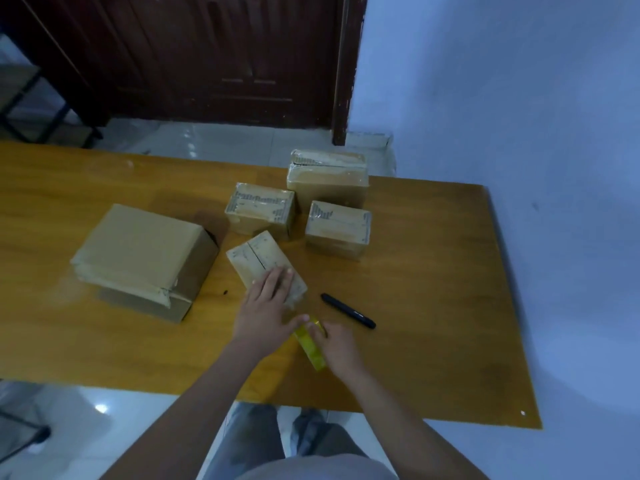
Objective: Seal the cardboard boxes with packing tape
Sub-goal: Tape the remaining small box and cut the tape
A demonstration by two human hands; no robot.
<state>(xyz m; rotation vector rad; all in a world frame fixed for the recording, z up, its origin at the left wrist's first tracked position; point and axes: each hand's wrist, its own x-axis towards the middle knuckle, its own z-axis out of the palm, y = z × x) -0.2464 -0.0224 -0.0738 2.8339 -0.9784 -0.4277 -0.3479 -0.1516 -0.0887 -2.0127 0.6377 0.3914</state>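
Wooden table (104,327), orange-brown grain, smooth with a slight sheen. Five cardboard boxes on it, all tan and rectangular.

Small box (265,265) near table centre, lying at a slant, a seam line along its top. Left hand (265,304) lies flat on its near end, fingers straight and together, pressing down; thumb reaches toward 4 o'clock. A strip of clear tape seems to run from the box's near edge toward the roll; too faint to be sure.

Tape roll (311,344) at 5 o'clock of the small box, just beside it, yellow core, glossy, seen edge-on. Right hand (334,348) grips it, fingers curled over the top.

Large box (145,258) at 9 o'clock of the small box, well apart; plain matte card, a wrinkled tape band on its near edge, one end flap slightly open at the far right corner.

Three boxes already wrapped in shiny tape, printed marks showing through:
- left taped box (259,209) at 12 o'clock, nearly touching the small box;
- right taped box (337,230) at 2 o'clock;
- tall taped box (327,178) behind both, at 1 o'clock.

One black pen-like tool (348,310), slim, matte, at 3–4 o'clock of the small box, lying diagonal, apart from both hands.

Beyond the table: dark red-brown panelled door (207,57), pale blue wall (502,98), glossy white floor tiles (86,434).
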